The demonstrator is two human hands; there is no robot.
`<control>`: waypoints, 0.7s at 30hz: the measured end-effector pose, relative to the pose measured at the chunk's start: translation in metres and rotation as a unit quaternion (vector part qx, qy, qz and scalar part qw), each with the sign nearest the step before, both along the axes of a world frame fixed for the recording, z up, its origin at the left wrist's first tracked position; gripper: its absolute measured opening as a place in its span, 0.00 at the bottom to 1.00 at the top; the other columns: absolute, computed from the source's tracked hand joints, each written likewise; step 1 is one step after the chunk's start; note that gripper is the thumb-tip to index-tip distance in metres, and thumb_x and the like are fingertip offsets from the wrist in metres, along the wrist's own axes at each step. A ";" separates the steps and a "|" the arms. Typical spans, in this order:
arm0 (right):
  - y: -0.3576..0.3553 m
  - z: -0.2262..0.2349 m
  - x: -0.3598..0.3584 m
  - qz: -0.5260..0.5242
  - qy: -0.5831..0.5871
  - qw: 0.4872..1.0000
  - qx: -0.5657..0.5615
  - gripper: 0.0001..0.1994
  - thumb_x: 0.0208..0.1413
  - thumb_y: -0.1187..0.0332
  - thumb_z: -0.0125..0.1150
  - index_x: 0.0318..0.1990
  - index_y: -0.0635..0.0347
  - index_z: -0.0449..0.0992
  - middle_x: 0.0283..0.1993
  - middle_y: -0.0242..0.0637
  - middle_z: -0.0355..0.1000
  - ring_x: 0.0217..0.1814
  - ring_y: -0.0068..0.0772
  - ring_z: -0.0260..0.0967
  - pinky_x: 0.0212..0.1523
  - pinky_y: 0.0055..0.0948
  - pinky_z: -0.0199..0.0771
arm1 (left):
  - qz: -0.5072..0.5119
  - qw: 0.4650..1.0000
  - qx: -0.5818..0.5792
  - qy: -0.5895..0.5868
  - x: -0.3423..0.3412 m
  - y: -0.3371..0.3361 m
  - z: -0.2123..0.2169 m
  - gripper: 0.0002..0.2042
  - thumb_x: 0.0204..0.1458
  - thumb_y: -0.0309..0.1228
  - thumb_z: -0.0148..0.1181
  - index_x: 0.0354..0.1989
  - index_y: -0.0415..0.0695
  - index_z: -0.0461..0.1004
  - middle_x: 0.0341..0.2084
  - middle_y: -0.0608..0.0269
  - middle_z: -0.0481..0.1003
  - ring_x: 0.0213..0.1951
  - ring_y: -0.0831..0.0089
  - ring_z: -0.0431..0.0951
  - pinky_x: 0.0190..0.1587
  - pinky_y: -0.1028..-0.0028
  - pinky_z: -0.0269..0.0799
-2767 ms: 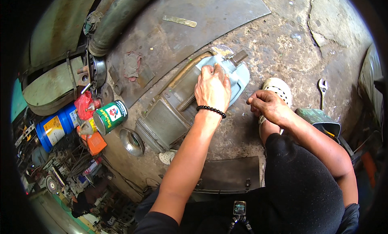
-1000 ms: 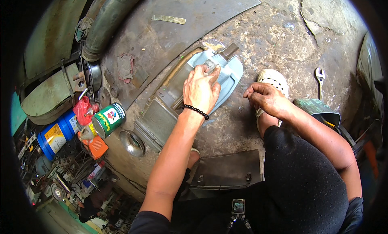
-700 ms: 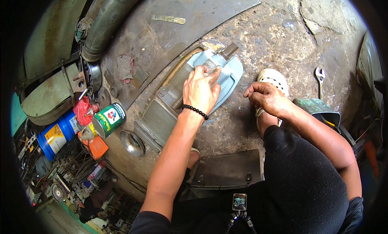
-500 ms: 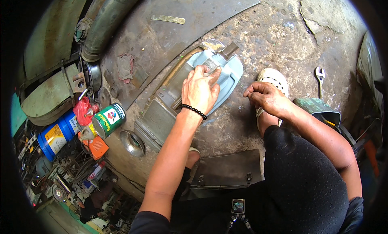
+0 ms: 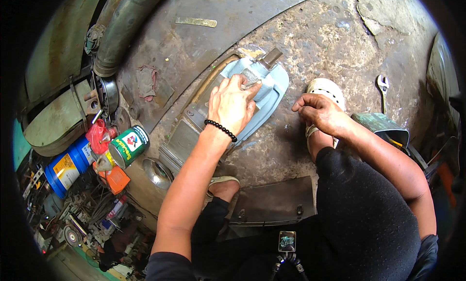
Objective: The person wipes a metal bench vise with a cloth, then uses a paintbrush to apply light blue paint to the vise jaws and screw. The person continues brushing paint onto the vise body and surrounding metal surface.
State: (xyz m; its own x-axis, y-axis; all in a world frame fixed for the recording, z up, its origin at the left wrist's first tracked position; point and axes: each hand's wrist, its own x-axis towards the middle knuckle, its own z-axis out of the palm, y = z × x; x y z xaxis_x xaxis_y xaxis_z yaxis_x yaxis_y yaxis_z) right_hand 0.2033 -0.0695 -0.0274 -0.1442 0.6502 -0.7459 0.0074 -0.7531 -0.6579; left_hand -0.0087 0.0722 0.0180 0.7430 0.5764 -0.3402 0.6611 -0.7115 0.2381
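A machine casing [image 5: 182, 142], grey with a light blue-grey painted end [image 5: 276, 86], lies on the ground in front of me. A short metal shaft [image 5: 271, 58] sticks out of that end. My left hand [image 5: 230, 103], with a black bead bracelet at the wrist, is over the casing. Its fingers are closed on a small grey speckled pad [image 5: 250, 77], pressed against the painted surface; the exact kind of pad is unclear. Beside the casing, my right hand [image 5: 323, 113] hangs above my white clog [image 5: 326, 89], fingers loosely bent and slightly apart, with nothing visible in them.
An adjustable wrench [image 5: 383, 89] and a green metal box [image 5: 381, 125] lie at the right. To the left stand a green can [image 5: 130, 147], a blue bucket [image 5: 68, 169] and a metal bowl [image 5: 156, 173]. A flat metal strip [image 5: 196, 22] rests on sheet metal [image 5: 228, 18] farther off.
My left hand and forearm have shifted left, with the pad still against the painted end. My right hand has hardly moved. The whole view has shifted a little.
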 end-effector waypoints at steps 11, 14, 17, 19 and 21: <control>-0.002 -0.003 0.008 -0.032 0.001 0.999 0.005 0.12 0.58 0.66 0.52 0.44 0.57 0.79 0.32 0.31 0.75 0.37 0.23 0.72 0.44 0.26 0.72 | 0.076 0.991 0.004 -0.111 -0.028 0.004 0.041 0.16 0.44 0.28 0.61 0.43 0.51 0.84 0.41 0.56 0.74 0.46 0.56 0.75 0.52 0.58 0.71; 0.002 -0.002 0.009 -0.037 0.003 0.999 -0.003 0.11 0.59 0.64 0.54 0.44 0.57 0.79 0.33 0.30 0.75 0.38 0.22 0.71 0.45 0.26 0.72 | 0.175 0.970 -0.018 -0.167 -0.043 -0.011 0.059 0.18 0.46 0.25 0.60 0.48 0.47 0.82 0.41 0.53 0.74 0.46 0.56 0.76 0.53 0.61 0.72; 0.009 0.003 0.007 -0.015 0.036 0.999 0.026 0.13 0.61 0.60 0.57 0.45 0.58 0.78 0.35 0.31 0.75 0.40 0.23 0.72 0.47 0.26 0.72 | 0.303 0.913 -0.102 -0.252 -0.039 -0.040 0.064 0.16 0.57 0.26 0.59 0.54 0.40 0.77 0.47 0.53 0.76 0.51 0.63 0.76 0.55 0.67 0.70; 0.010 0.011 0.003 0.030 0.090 0.994 0.046 0.18 0.63 0.56 0.59 0.49 0.60 0.78 0.40 0.34 0.77 0.44 0.24 0.73 0.51 0.27 0.72 | 0.476 0.777 -0.286 -0.296 -0.026 -0.066 0.060 0.22 0.63 0.32 0.57 0.63 0.39 0.68 0.52 0.56 0.74 0.53 0.71 0.73 0.57 0.70 0.69; 0.010 0.021 0.000 0.080 0.121 0.988 0.060 0.23 0.64 0.52 0.59 0.55 0.63 0.75 0.46 0.38 0.77 0.49 0.27 0.72 0.55 0.29 0.71 | 0.541 0.643 -0.395 -0.372 -0.009 -0.088 0.050 0.24 0.65 0.33 0.54 0.67 0.37 0.62 0.55 0.56 0.72 0.55 0.74 0.72 0.59 0.73 0.67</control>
